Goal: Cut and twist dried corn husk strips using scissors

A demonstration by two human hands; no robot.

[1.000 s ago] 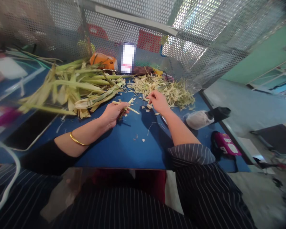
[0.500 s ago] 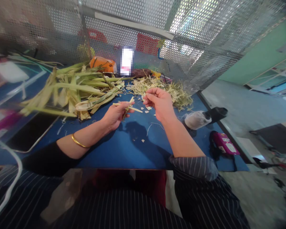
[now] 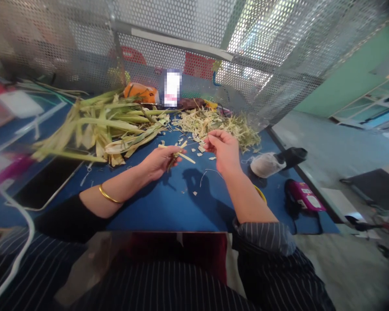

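Note:
My left hand point(image 3: 160, 163) is closed around a small bundle of pale dried husk strips point(image 3: 188, 159), whose ends stick out past the thumb and fingers. To the right of it, my right hand point(image 3: 225, 151) pinches a thin thread point(image 3: 194, 143) that runs faintly towards the bundle. A loose piece of white thread point(image 3: 202, 177) lies on the blue tabletop point(image 3: 168, 207) below my right hand. Behind the left hand spreads a heap of long green-yellow husks point(image 3: 100, 125). Beyond the right hand lies a pile of short, shredded strips point(image 3: 210, 123).
A white thread spool point(image 3: 267, 164) and a black cone point(image 3: 293, 155) lie at the right, near a magenta packet point(image 3: 306, 195). A dark tablet-like panel point(image 3: 47, 185) lies at the left. An orange packet point(image 3: 141, 93) and lit phone point(image 3: 172, 88) stand before a perforated metal screen point(image 3: 194, 39).
My right hand has moved slightly down and right, and a thread now shows between the hands. My left hand keeps its hold on the strips, which tilt more downwards.

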